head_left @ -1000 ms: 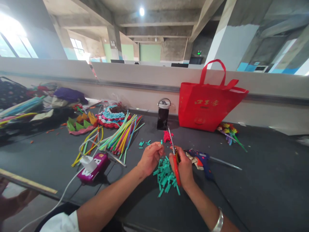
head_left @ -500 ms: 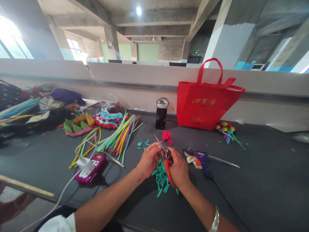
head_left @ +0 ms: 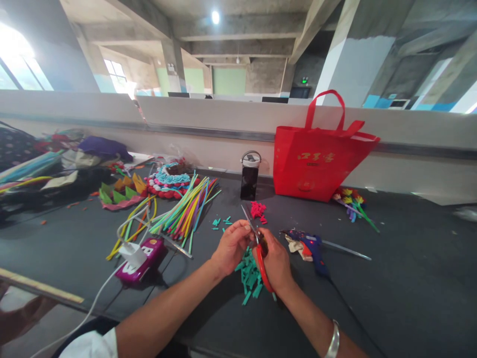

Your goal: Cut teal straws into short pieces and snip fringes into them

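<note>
My right hand [head_left: 276, 261] grips red-handled scissors [head_left: 261, 261] whose blades point up and left, toward my left hand. My left hand [head_left: 231, 244] is pinched at the blades, its fingers closed on a small piece that I cannot make out. Under both hands lies a heap of short teal cut pieces [head_left: 249, 276] on the dark table [head_left: 391, 278]. A few more teal bits [head_left: 219, 222] and a small red clump [head_left: 258, 209] lie just beyond my hands.
A bundle of colourful pipe cleaners [head_left: 186, 209] lies to the left, near a purple power strip [head_left: 139, 258] with a white plug. A blue glue gun [head_left: 311, 246] rests to the right. Behind stand a dark bottle [head_left: 249, 176] and a red tote bag [head_left: 320, 156].
The scissors have tilted from nearly upright to pointing left at my left hand, and my two hands have come together over the teal heap.
</note>
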`<state>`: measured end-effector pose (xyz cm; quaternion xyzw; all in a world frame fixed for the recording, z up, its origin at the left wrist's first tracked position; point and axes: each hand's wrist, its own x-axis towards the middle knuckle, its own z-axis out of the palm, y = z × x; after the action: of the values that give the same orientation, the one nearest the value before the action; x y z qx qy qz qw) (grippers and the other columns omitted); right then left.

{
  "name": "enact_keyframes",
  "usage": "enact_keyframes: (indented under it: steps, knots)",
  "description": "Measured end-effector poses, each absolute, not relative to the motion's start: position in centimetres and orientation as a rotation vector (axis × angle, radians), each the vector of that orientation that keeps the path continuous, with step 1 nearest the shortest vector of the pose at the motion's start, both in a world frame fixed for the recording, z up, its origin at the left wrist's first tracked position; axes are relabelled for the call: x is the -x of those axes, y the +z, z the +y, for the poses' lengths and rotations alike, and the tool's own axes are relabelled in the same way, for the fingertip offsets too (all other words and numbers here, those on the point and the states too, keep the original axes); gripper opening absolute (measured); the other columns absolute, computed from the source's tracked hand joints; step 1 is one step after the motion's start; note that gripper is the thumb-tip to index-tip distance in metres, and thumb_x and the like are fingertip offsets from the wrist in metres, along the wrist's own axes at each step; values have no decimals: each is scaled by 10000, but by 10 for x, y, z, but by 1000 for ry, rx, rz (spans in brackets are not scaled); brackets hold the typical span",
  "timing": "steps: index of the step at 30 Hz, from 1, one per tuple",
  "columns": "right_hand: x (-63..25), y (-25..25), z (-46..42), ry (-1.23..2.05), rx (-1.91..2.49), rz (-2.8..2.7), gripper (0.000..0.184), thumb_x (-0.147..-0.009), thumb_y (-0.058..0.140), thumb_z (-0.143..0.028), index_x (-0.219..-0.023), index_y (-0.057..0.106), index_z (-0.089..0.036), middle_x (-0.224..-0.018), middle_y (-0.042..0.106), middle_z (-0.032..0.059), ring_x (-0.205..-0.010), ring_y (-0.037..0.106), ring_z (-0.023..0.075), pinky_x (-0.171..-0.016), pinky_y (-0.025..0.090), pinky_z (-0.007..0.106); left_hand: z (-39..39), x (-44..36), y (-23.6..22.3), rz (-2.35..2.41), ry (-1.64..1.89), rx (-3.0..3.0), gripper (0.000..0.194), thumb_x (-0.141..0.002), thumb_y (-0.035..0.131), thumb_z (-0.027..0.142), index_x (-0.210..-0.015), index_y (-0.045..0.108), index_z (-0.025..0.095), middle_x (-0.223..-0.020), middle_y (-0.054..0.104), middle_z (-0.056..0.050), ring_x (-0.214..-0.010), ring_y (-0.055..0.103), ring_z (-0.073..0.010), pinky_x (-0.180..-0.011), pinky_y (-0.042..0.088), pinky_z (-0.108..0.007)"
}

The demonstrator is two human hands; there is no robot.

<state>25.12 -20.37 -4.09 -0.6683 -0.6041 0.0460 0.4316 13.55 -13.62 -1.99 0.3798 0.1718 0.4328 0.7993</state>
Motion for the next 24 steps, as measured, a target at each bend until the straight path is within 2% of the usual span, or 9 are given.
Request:
enact_keyframes:
  steps: [8,15,20,24]
  knots:
    - [-252,-39,-204,142,1664,-1495,371,-776,498,-172,-1138,579,-204,-1010,713,60,-872,681,201,-773,513,292,-136,-136,-21,371,925,-819,132,-768,698,249,-741,613,152,-618,597,2,-606,534,-107,-670,402,-236]
    - [-253,-42,-204,212,1618,-1449,339,-785,493,-164,-1102,604,-210,-905,722,26,-786,677,183,-726,498,266,-137,-136,-18,371,915,-819,132,-760,695,253,-747,608,156,-621,584,2,-617,526,-116,-685,403,-252]
    - [-255,-33,-206,272,1554,-1336,269,-867,513,-289,-1101,599,-189,-888,714,42,-767,668,186,-724,507,282,-135,-133,-15,383,916,-830,109,-746,667,229,-712,586,163,-602,513,27,-582,468,-100,-633,372,-237]
    - [-258,-23,-209,319,1455,-1224,313,-887,544,-379,-1132,578,-188,-863,676,33,-708,633,167,-704,519,290,-135,-133,-18,451,856,-916,82,-731,652,218,-696,605,161,-582,506,24,-578,454,-104,-627,358,-241]
